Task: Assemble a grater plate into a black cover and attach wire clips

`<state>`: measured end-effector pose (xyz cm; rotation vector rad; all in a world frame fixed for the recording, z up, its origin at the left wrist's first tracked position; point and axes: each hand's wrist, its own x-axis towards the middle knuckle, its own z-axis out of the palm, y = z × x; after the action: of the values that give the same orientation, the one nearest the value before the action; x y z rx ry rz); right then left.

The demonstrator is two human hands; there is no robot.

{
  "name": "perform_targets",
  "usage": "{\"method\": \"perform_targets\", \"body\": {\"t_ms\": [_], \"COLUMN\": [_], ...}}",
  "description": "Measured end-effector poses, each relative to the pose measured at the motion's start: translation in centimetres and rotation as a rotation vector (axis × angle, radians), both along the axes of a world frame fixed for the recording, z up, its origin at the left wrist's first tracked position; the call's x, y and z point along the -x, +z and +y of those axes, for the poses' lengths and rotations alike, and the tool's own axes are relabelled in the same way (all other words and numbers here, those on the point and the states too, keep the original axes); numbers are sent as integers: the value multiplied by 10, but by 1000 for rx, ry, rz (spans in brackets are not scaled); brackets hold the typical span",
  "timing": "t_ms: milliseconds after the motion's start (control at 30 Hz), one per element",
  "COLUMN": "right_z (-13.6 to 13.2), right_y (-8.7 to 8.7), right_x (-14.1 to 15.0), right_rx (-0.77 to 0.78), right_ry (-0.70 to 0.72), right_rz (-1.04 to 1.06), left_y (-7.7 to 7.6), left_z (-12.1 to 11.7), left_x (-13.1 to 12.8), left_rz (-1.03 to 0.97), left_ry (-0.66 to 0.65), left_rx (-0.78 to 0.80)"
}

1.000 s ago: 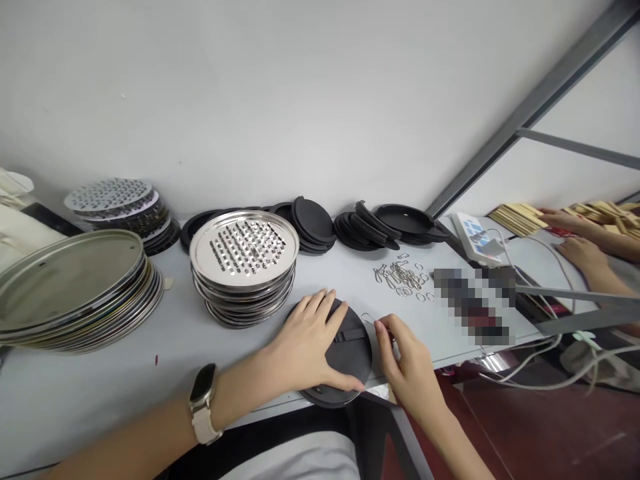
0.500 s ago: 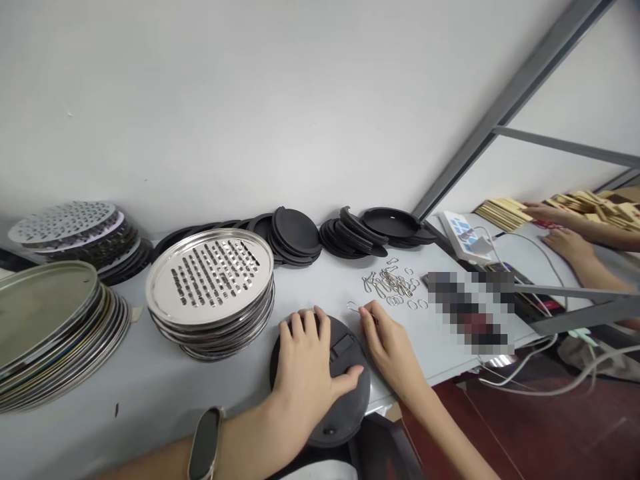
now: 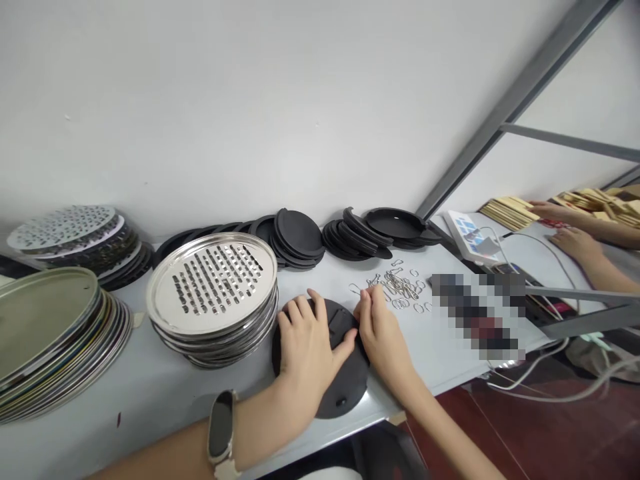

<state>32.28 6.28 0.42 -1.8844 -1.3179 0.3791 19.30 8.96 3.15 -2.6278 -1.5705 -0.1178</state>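
My left hand (image 3: 305, 350) lies over a round black plastic disc (image 3: 345, 390) near the table's front edge, its fingers bent toward the far rim and its thumb on the face. The disc has a raised rectangular part (image 3: 339, 321) and a small knob (image 3: 341, 402). At the disc's right rim, my right hand (image 3: 379, 327) is closed in a pinch. A thin bent wire clip (image 3: 355, 289) sticks out past its fingertips; the rest is hidden. Just beyond lies a loose pile of wire clips and rings (image 3: 400, 285).
Left stand stacks of round metal graters (image 3: 215, 287), oval metal trays (image 3: 45, 313) and perforated discs (image 3: 65, 230). Black round parts (image 3: 300, 237) lean along the wall. Right are a blurred patch (image 3: 475, 313), a white power strip (image 3: 470, 237), cables, a metal frame and another person's hands (image 3: 575, 243).
My right hand has moved in against the disc's rim, carrying the wire clip. The disc has shifted slightly under my left hand. The view has turned a little.
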Motion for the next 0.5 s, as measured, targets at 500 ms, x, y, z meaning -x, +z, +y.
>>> {"method": "perform_targets", "body": {"t_ms": [500], "right_z": [14], "right_y": [6], "right_x": [-20], "right_rx": [-113], "right_ry": [257], "right_rz": [259], "left_y": [0], "left_z": [22], "left_x": [6], "left_rz": [-572], "left_ry": [-398], "left_rx": [239]}}
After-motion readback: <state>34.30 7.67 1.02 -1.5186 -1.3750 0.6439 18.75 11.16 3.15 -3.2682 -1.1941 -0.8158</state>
